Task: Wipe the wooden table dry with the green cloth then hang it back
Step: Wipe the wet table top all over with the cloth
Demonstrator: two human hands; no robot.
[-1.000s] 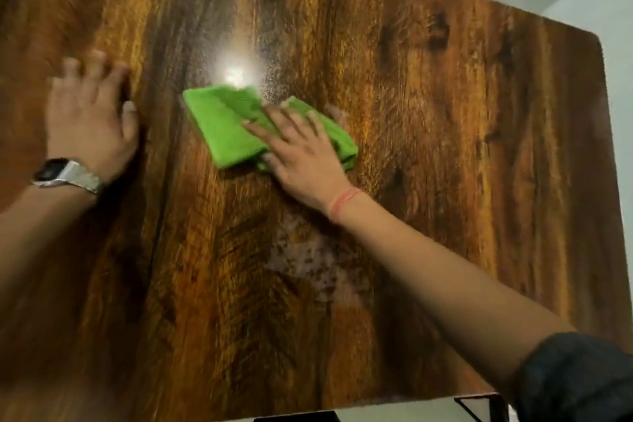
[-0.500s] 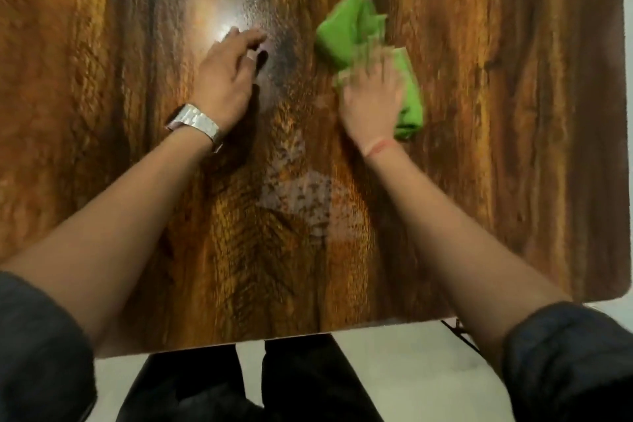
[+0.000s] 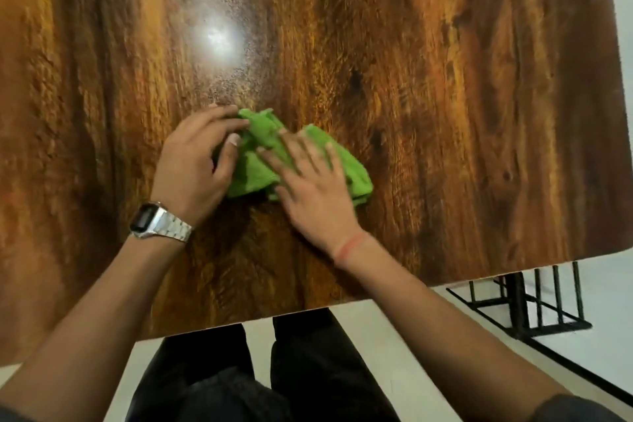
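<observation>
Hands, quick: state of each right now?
Left hand: fingers curled, gripping the green cloth.
Right hand: open, fingers spread flat, pressing the cloth.

The green cloth (image 3: 253,169) is soft and fuzzy; it is bunched up and wrinkled, not spread flat; it lies on the wooden table (image 3: 445,96), near the middle and a bit toward the near edge; parts of it are hidden under two hands. The table top is shiny dark brown with orange streaks; a bright light spot shines on it, above the cloth; its near edge looks straight.
</observation>
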